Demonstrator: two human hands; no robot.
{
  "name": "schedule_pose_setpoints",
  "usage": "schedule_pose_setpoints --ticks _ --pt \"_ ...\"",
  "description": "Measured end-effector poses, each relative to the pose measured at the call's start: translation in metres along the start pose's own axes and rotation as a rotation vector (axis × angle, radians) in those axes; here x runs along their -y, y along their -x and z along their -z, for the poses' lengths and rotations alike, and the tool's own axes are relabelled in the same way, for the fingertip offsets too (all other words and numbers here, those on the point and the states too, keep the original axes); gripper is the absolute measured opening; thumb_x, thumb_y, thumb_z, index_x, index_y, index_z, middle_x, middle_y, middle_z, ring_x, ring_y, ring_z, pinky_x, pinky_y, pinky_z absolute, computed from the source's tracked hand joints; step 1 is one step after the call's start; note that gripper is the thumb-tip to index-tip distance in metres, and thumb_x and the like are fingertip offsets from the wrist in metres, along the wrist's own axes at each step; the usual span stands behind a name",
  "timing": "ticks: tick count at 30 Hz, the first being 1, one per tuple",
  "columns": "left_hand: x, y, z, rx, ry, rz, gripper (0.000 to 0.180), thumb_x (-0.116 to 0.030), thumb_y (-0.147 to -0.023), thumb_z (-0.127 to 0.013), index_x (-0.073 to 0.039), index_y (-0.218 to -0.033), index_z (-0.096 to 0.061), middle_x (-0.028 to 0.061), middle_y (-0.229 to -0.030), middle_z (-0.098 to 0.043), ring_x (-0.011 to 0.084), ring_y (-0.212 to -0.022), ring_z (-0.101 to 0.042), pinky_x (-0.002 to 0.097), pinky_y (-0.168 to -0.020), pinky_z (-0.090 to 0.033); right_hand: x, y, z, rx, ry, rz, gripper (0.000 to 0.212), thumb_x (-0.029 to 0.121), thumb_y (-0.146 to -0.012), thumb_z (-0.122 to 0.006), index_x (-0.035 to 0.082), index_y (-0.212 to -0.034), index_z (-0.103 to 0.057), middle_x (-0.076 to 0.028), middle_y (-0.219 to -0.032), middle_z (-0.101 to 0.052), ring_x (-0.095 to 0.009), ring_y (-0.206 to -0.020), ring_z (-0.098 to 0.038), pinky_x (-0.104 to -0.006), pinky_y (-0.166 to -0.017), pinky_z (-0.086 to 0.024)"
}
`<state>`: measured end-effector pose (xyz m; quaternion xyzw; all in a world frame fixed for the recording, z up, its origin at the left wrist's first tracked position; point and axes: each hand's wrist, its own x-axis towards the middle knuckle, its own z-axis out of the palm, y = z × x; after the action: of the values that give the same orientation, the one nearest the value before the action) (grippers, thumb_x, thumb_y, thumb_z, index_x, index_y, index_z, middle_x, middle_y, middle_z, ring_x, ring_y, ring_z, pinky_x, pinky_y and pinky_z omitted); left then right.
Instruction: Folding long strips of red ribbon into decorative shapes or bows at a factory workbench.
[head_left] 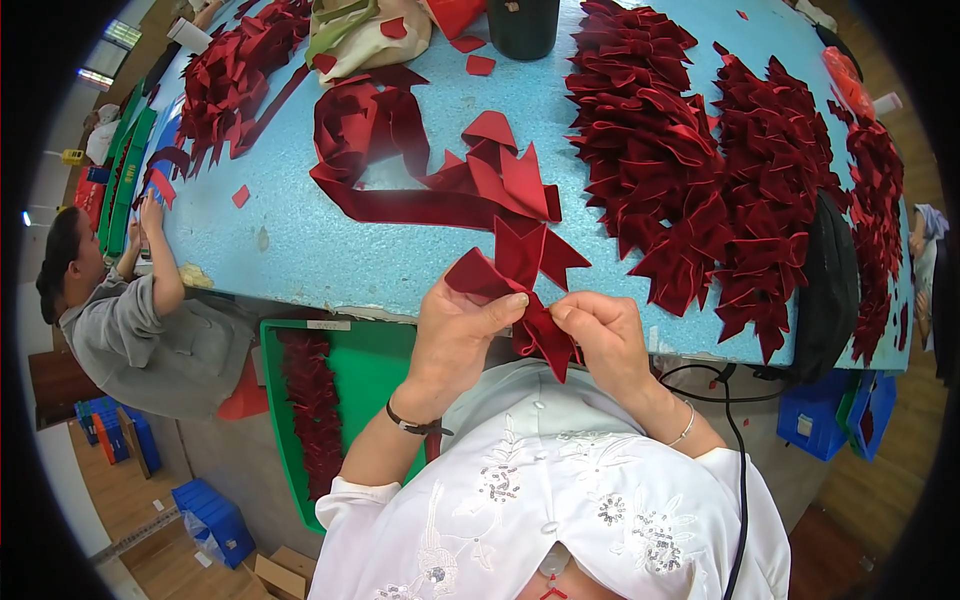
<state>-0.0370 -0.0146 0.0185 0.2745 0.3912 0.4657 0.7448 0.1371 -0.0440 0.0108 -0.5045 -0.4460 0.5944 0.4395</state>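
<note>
A dark red velvet ribbon bow [520,250] is held in front of my chest, just over the near table edge. My left hand [455,335] is closed on it, with the thumb pressed across its middle and one loop standing out at the left. My right hand [610,340] pinches at the right side of the bow, beside its middle; the exact bit between those fingertips is too small to tell. Pointed ribbon tails stick out above and below. Just beyond the bow, a long loose red ribbon [420,207] curls over the blue table [300,240].
Piles of finished red bows [650,150] lie in rows at the right, with another heap [240,80] far left. A dark cup [522,28] and a cloth bag [385,45] stand at the back. Below sits a green bin [375,370] with bows. A co-worker [150,320] works at left.
</note>
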Motion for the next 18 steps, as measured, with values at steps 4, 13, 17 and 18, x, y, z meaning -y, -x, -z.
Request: schedule_pose_setpoints --ticks 4,13,17,18 --pt "0.004 0.0 0.006 0.024 0.074 0.052 0.026 0.002 -0.078 -0.07 -0.003 -0.1 -0.057 0.0043 -0.089 -0.064 0.0104 -0.08 -0.061 0.0249 -0.071 -0.049 0.002 -0.006 0.004 0.058 -0.067 -0.091 0.016 0.007 -0.087 -0.055 -0.004 -0.08 -0.065 0.005 -0.063 -0.053 -0.001 -0.06 -0.042 -0.021 -0.05 -0.033" --pt "-0.005 -0.005 -0.001 -0.024 -0.063 -0.019 0.034 0.003 -0.076 -0.071 0.0 -0.106 -0.055 0.0067 -0.095 -0.064 0.0122 -0.086 -0.061 0.0274 -0.077 -0.051 0.016 -0.009 0.01 0.096 0.181 -0.025 0.022 0.011 -0.091 -0.053 -0.003 -0.078 -0.064 0.002 -0.062 -0.055 -0.002 -0.054 -0.044 -0.0193 -0.048 -0.035" --pt "-0.008 -0.008 -0.002 -0.076 -0.022 -0.053 0.038 0.002 -0.076 -0.072 0.002 -0.108 -0.053 0.0087 -0.1 -0.064 0.0131 -0.089 -0.061 0.028 -0.08 -0.051 0.011 -0.007 0.018 0.147 0.028 -0.184 0.021 0.011 -0.09 -0.054 -0.003 -0.079 -0.064 0.0 -0.063 -0.058 -0.005 -0.053 -0.051 -0.0201 -0.049 -0.042" --pt "-0.01 -0.01 -0.001 -0.083 -0.002 -0.064 0.039 0.001 -0.076 -0.072 0.002 -0.109 -0.053 0.0095 -0.101 -0.063 0.0134 -0.09 -0.061 0.0281 -0.081 -0.051 0.011 -0.007 0.022 0.123 0.075 -0.164 0.021 0.012 -0.09 -0.054 -0.003 -0.079 -0.063 0.0 -0.064 -0.058 -0.006 -0.054 -0.053 -0.0204 -0.05 -0.044"
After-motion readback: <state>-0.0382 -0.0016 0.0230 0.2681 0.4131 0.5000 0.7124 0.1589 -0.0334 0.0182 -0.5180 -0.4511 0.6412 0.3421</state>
